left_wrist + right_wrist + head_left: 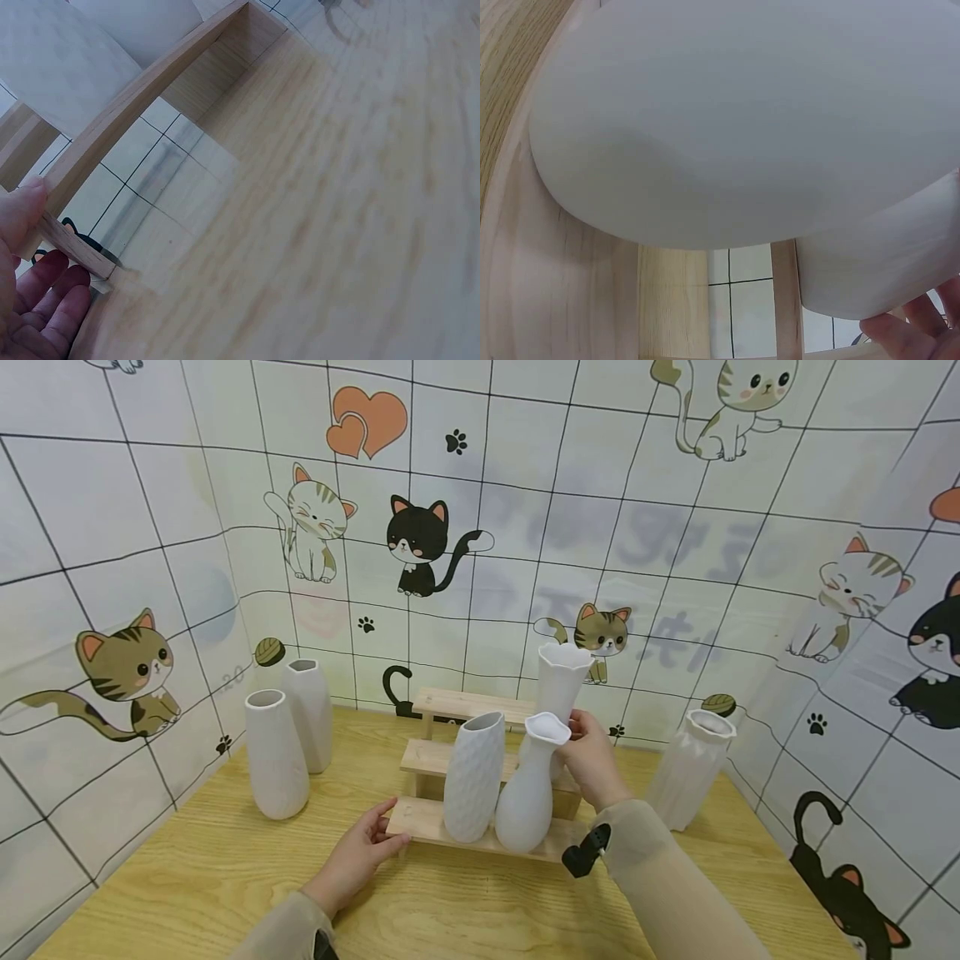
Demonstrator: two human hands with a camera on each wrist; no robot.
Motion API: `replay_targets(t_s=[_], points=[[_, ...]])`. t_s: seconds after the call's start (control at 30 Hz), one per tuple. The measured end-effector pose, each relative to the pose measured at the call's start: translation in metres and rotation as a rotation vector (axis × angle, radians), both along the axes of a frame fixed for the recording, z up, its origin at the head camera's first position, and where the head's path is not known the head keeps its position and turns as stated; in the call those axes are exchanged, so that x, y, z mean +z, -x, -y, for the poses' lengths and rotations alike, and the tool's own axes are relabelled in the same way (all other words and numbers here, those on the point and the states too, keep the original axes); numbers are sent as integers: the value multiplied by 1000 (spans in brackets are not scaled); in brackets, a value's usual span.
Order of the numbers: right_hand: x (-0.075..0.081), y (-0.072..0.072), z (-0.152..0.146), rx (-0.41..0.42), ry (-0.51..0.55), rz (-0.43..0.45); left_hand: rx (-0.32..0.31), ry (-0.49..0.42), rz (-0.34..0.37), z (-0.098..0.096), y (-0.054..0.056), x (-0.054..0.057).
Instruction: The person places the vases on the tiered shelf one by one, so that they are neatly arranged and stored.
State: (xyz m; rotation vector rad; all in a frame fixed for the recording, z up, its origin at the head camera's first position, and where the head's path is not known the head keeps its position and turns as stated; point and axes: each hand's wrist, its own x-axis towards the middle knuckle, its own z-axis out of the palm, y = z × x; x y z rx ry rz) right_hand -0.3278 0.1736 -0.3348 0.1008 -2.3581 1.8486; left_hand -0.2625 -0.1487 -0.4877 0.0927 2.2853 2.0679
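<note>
A three-step wooden stand (427, 817) stands on the table. At its lowest step's left end, my left hand (354, 857) grips it, thumb (26, 206) at the board and fingers curled near the side support. On that step are a white dimpled vase (474, 781) with a slanted mouth and a white round-bellied vase (525, 806) with a wavy rim. Behind them rises a tall white vase with a scalloped rim (562, 681), its base at the middle step. My right hand (595, 760) holds this vase from the right, fingertips (892, 330) low on its side.
Two white vases, a rounded one (277, 760) and an angular one (311, 718), stand left of the stand. A ribbed white vase (690, 768) stands at the right, near my right sleeve. A cat-patterned sheet (510, 527) hangs behind the wooden table (480, 910).
</note>
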Motion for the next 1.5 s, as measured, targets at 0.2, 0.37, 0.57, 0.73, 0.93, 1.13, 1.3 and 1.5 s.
replay_targets(t_s=[0.2,0.37,0.57,0.73,0.93,1.13,1.3,1.5], points=[[-1,2,1,13,1,-3,-5,0,-1,1,0,1],[-1,2,1,16,-5,-5,-5,13,-12,1,-1,1],[-2,1,0,25,-8,6,-12,-1,-10,1,-1,1],[-2,-1,-1,35,-13,9,-7,6,-19,2,-1,-1],[-4,-4,-6,80,1,9,24,7,-18,1,-1,-2],[-9,-11,-18,122,15,13,19,12,-18,1,0,-3],[-14,-20,-30,104,26,15,1,5,-15,1,0,-2],[-22,-37,-42,60,2,18,10,8,-16,0,1,-3]])
